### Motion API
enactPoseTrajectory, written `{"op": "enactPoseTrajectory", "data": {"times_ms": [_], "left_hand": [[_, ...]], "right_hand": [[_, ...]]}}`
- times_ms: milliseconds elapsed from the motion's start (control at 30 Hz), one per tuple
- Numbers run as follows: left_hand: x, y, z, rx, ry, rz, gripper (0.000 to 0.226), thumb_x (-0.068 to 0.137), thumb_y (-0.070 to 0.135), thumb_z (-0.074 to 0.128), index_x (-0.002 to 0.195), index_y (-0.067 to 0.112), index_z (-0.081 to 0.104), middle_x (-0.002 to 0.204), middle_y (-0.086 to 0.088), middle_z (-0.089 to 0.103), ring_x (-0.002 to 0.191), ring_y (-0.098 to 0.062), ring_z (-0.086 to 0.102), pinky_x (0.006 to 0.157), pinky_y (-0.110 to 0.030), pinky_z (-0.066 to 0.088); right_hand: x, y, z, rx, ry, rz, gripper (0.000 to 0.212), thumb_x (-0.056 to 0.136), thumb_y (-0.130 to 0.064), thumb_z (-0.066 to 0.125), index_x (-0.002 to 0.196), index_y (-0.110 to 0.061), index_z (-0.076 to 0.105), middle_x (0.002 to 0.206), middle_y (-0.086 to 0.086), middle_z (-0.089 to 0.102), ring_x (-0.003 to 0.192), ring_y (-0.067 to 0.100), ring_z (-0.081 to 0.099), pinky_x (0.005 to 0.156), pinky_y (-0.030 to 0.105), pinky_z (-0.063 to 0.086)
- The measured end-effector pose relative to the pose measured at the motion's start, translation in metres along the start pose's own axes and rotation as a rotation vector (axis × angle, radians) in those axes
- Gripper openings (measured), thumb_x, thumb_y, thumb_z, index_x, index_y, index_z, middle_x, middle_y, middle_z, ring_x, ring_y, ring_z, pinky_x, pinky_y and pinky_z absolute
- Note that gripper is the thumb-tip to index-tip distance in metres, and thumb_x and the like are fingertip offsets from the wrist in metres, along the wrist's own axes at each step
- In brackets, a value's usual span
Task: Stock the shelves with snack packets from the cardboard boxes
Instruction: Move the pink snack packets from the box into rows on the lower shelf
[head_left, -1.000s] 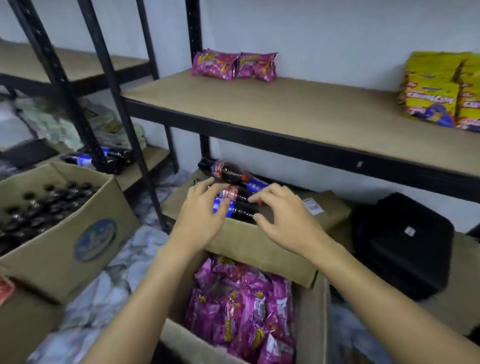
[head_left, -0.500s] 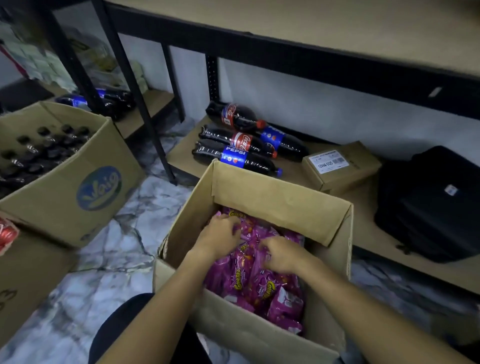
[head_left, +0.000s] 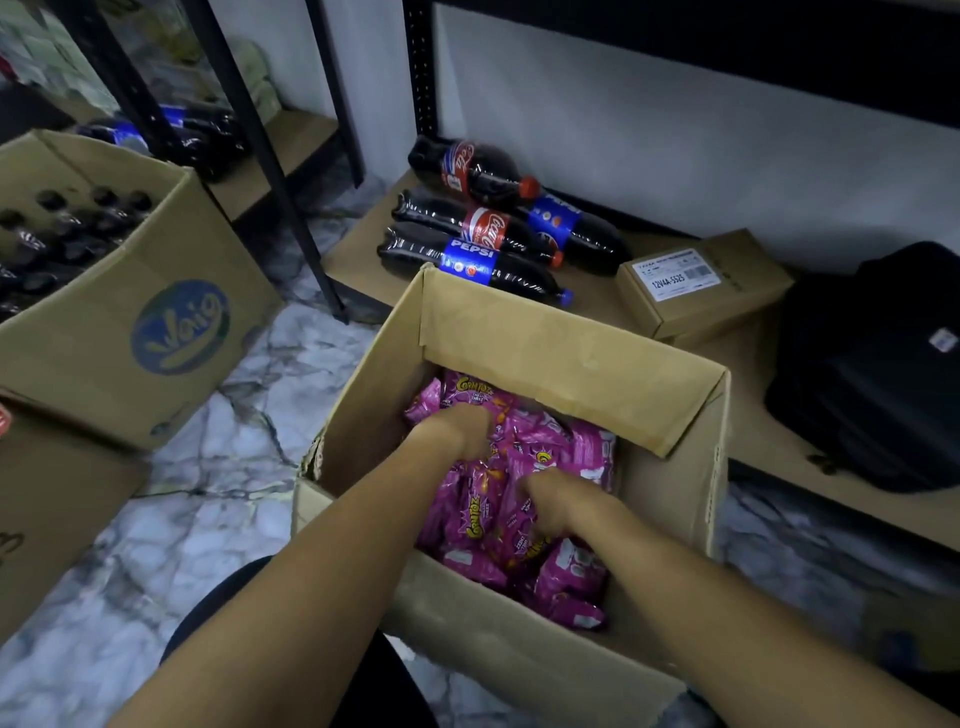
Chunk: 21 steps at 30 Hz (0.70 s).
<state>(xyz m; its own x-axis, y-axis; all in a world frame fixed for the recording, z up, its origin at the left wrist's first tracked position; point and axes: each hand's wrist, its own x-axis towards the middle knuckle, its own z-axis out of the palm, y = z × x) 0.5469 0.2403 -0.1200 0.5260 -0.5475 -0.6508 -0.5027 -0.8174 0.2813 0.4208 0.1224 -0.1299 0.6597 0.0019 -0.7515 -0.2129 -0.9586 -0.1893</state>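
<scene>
Reaching into an open cardboard box (head_left: 566, 358) on the marble floor (head_left: 208, 467), a person's left hand (head_left: 462, 428) and right hand (head_left: 558, 501) press down among pink snack packets (head_left: 540, 452); whether either has closed on a packet cannot be told. Soda bottles (head_left: 488, 239), a small carton (head_left: 701, 283) and a black bag (head_left: 872, 364) sit on the low shelf (head_left: 358, 249) behind the box.
</scene>
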Motion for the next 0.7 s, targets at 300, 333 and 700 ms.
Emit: {"op": "enactPoseTrajectory", "data": {"times_ms": [300,333,700], "left_hand": [[0.025,-0.016,0.044,0.078,-0.088,-0.021,0.04,0.093,0.02,0.066,0.131,0.01,0.058,0.136,-0.013,0.054,0.121,-0.028,0.056,0.103,-0.042,0.048],[0.026,-0.018,0.044,0.061,-0.085,-0.019,0.04,0.093,0.019,0.066,0.131,0.009,0.058,0.135,-0.013,0.056,0.12,-0.028,0.057,0.103,-0.042,0.048],[0.012,-0.014,0.045,-0.045,0.003,-0.03,0.011,0.087,0.011,0.072,0.096,0.008,0.068,0.106,-0.006,0.063,0.106,-0.024,0.062,0.092,-0.03,0.049]], "right_hand": [[0.007,0.011,-0.005,0.172,0.088,0.036,0.032,0.085,-0.005,0.066,0.066,-0.013,0.042,0.066,0.004,0.04,0.057,0.019,0.043,0.048,0.03,0.032],[0.007,0.012,-0.008,0.195,0.097,0.042,0.037,0.085,-0.007,0.068,0.063,-0.014,0.039,0.063,0.004,0.036,0.054,0.019,0.039,0.047,0.029,0.028],[-0.007,0.023,-0.029,0.493,0.039,0.052,0.029,0.094,-0.022,0.063,0.119,-0.009,0.055,0.086,0.005,0.049,0.066,0.02,0.052,0.052,0.026,0.043]]}}
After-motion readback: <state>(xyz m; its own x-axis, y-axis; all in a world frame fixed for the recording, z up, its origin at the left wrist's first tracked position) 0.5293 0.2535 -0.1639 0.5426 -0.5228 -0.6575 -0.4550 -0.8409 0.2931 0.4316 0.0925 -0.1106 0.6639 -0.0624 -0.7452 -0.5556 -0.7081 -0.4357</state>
